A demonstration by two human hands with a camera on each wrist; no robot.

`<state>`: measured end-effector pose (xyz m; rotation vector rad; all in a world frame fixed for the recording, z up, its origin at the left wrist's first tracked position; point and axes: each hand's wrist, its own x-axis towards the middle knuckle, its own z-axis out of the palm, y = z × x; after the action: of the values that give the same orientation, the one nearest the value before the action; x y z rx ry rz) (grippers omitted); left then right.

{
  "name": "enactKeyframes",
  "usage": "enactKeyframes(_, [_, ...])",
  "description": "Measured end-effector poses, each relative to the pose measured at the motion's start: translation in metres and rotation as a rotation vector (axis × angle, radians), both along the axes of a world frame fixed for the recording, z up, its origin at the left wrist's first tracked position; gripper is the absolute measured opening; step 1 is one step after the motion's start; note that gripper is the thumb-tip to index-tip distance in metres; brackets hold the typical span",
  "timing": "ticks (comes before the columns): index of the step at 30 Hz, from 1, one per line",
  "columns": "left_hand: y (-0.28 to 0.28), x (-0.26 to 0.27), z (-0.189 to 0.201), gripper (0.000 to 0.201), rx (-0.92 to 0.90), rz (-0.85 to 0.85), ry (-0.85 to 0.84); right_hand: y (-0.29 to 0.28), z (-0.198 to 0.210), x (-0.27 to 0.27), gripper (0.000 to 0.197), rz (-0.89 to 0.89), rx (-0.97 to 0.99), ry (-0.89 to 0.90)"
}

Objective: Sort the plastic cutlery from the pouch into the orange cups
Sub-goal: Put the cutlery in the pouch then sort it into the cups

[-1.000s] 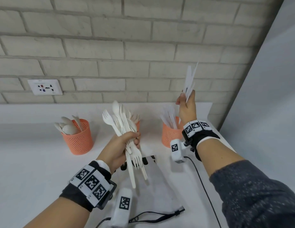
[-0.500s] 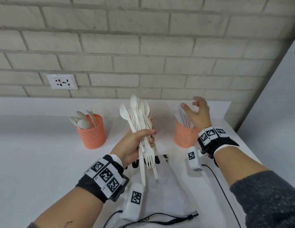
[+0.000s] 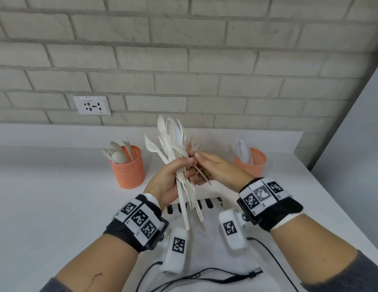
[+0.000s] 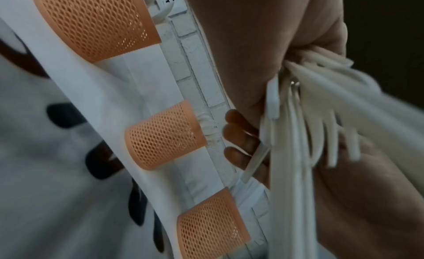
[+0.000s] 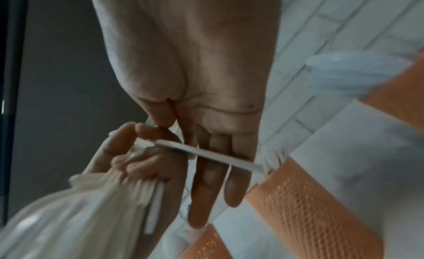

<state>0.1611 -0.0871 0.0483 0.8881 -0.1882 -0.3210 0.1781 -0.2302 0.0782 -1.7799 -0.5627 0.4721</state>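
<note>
Gripping the cutlery bundle (image 3: 179, 165), left hand (image 3: 167, 182) is staying closed; right hand (image 3: 215, 169) (open before, by the far-right cup (image 3: 250, 163)) is now pinching one handle (image 3: 201, 174).

Three orange mesh cups (image 4: 165, 134) along a brick wall (image 4: 199, 67), beside the left hand (image 4: 247, 50) clutching white cutlery (image 4: 296, 136).

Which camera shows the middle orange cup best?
The left wrist view: the middle orange cup shows whole, fork tines poking out. The head view hides it behind the bundle of cutlery; the right wrist view shows a blurred part.
</note>
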Motion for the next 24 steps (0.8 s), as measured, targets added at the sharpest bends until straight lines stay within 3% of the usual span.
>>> enactKeyframes(4, [0.006, -0.007, 0.007, 0.017, 0.139, 0.094, 0.051, 0.009, -0.01, -0.011, 0.063, 0.027, -0.033, 0.022])
enactKeyframes(9, [-0.002, -0.012, 0.012, 0.012, 0.233, 0.388, -0.014, 0.017, -0.02, -0.015, 0.083, 0.042, -0.176, -0.099])
enactKeyframes(13, [-0.008, -0.01, 0.01, 0.021, 0.34, 0.532, -0.048, 0.027, -0.017, -0.019, 0.072, -0.03, -0.164, -0.09])
enactKeyframes(17, [-0.011, -0.01, 0.011, 0.021, 0.359, 0.502, -0.078, 0.036, -0.015, -0.025, 0.03, -0.111, -0.177, -0.082])
enactKeyframes(20, [-0.008, -0.01, 0.012, 0.018, 0.41, 0.44, -0.126, 0.037, -0.019, -0.024, 0.033, -0.171, 0.019, 0.132])
enactKeyframes(22, [-0.006, -0.011, 0.013, 0.024, 0.453, 0.369, -0.14, 0.034, -0.022, -0.021, 0.041, -0.13, 0.162, 0.302])
enactKeyframes(24, [-0.003, -0.012, 0.014, 0.033, 0.428, 0.282, -0.118, 0.03, -0.021, -0.02, 0.032, -0.035, 0.243, 0.436])
